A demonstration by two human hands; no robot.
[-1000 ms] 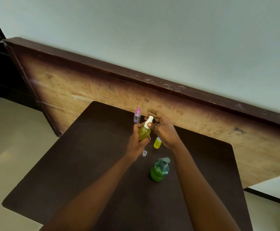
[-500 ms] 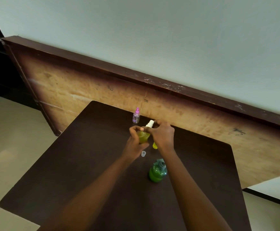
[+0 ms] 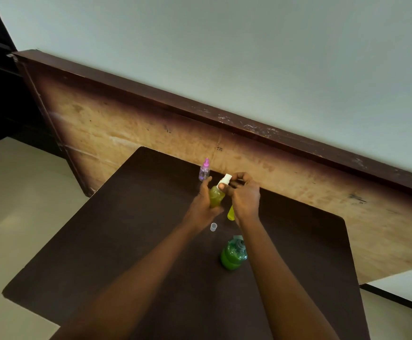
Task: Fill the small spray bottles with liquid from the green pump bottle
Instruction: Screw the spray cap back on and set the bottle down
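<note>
The right hand (image 3: pixel 245 201) has closed in, pinching the white spray head (image 3: pixel 227 179); the left hand (image 3: pixel 201 207) grips the small spray bottle (image 3: pixel 216 197) round its body — probably light, slick plastic.

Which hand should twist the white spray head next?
Right, probably. The right hand pinches the spray head, while the left hand grips the bottle below it, holding it steady.

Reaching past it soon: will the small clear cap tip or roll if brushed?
The clear cap looks tiny and hollow, likely very light. It seems to stand on end on the smooth table; once tipped, its round shape would probably roll.
</note>
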